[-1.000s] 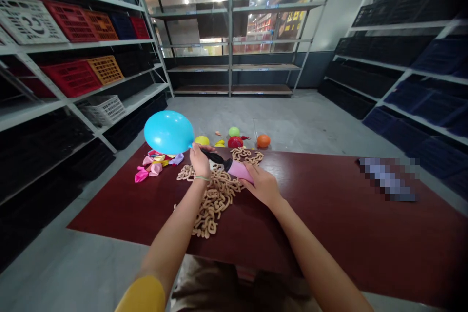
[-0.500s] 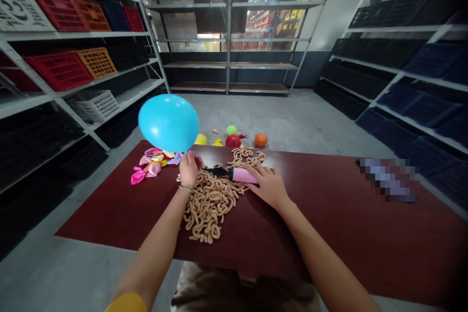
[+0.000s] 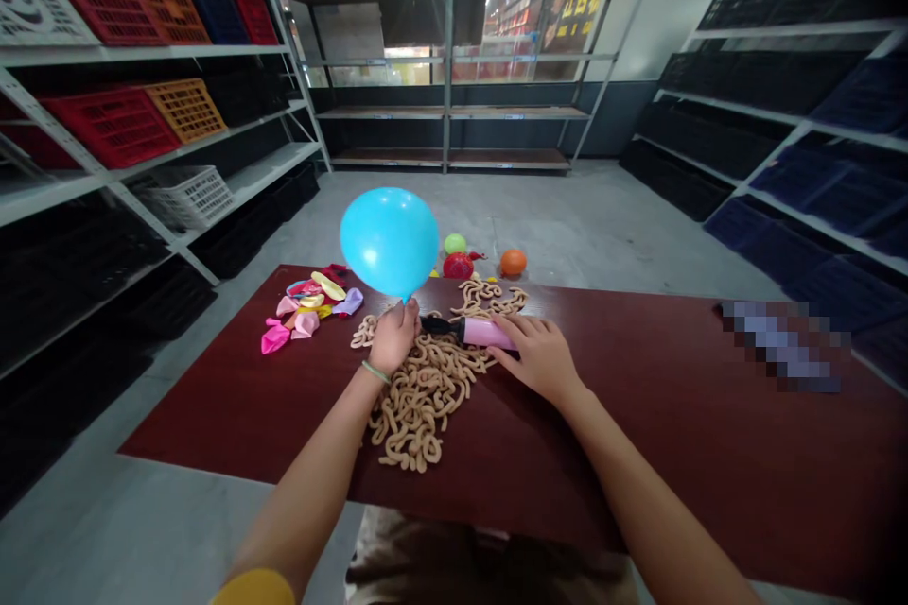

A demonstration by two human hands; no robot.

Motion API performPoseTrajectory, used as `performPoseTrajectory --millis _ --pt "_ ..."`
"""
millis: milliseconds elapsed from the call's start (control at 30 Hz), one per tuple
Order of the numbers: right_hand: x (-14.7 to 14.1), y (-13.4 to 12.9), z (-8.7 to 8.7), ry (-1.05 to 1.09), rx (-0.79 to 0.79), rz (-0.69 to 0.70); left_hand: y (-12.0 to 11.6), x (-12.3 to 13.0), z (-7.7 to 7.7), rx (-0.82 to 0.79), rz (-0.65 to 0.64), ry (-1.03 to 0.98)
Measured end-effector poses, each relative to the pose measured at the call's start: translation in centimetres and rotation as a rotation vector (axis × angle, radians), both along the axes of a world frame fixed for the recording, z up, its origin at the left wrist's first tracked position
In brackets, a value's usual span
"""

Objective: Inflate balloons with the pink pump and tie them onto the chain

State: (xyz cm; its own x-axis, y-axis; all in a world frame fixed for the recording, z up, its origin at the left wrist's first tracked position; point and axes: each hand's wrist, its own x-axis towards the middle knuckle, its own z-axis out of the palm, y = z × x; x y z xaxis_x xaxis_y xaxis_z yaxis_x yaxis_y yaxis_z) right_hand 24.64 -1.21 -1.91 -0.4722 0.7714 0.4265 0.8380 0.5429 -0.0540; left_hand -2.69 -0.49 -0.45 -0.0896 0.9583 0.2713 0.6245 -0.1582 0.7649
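The left hand pinches the neck of an inflated blue balloon, held at 12 o'clock; any knot is hidden. The right hand lies open on a pink hand pump on the surface. Inflated: this balloon and an orange balloon on the floor. Remaining flat: a balloon pile at 10 o'clock, and apparently the tan coils.

The left hand is pinching upward, fingers bunched, while the right hand is reaching forward, palm down.
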Motion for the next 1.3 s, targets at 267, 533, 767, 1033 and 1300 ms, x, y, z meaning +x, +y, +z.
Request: performPoseTrajectory --millis 267,533,767,1033,1300 --pt "-0.1 -0.1 0.1 0.042 0.069 0.013 0.0 -0.1 -0.1 -0.006 -0.070 0.068" --pt "-3.9 0.4 4.9 0.019 0.209 0.216 -0.4 -0.1 0.6 0.011 -0.136 -0.053" --pt "-9.3 3.5 8.6 -0.287 0.259 0.496 -0.5 -0.5 0.8 -0.128 -0.291 -0.141" --pt "-9.5 5.7 7.9 -0.330 0.308 0.496 -0.3 -0.6 1.1 -0.200 -0.422 -0.204" --pt "-9.4 5.3 8.9 -0.370 0.425 0.463 -0.8 -0.5 1.6 -0.203 -0.435 -0.361"
